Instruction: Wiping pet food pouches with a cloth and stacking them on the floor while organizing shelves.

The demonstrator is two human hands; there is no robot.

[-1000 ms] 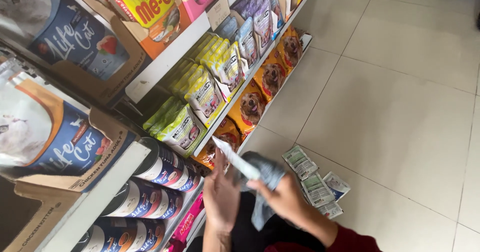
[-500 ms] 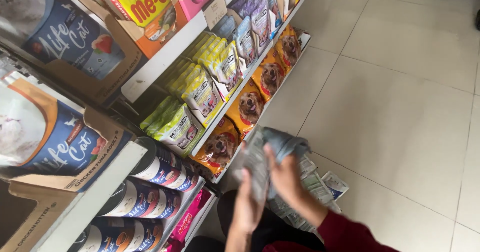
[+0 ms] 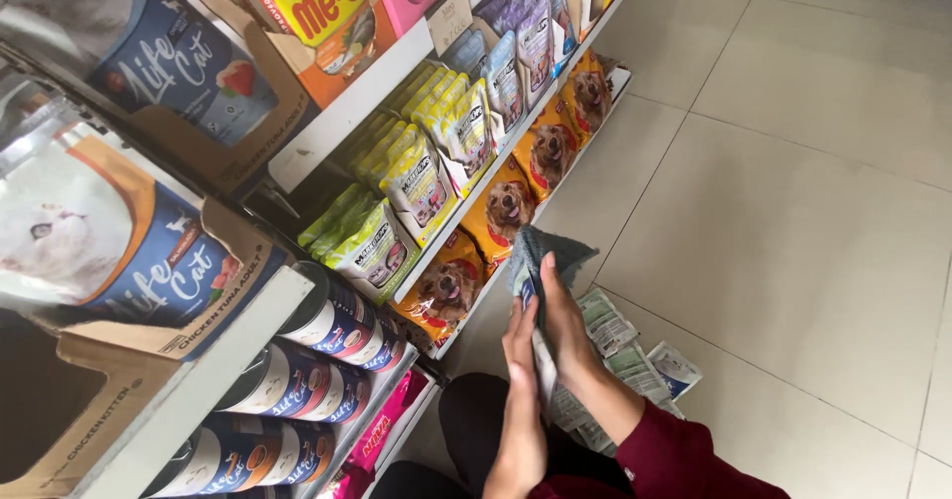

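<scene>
Shelves (image 3: 327, 152) left, floor (image 3: 793, 211) right

Left hand (image 3: 520, 345) and right hand (image 3: 567, 325): pressed together around a pouch (image 3: 547, 380), with a grey cloth (image 3: 540, 256) at the fingertips. Floor tiles (image 3: 793, 221): loose sachets (image 3: 635, 355) lying just beside the hands. Shelf (image 3: 466, 216): orange dog-food bags (image 3: 506, 211) on the lowest row, yellow-green pouches (image 3: 416, 177) above. Nearer rack: cans (image 3: 317, 360) on their sides, cat-food cartons (image 3: 129, 251) above.
</scene>
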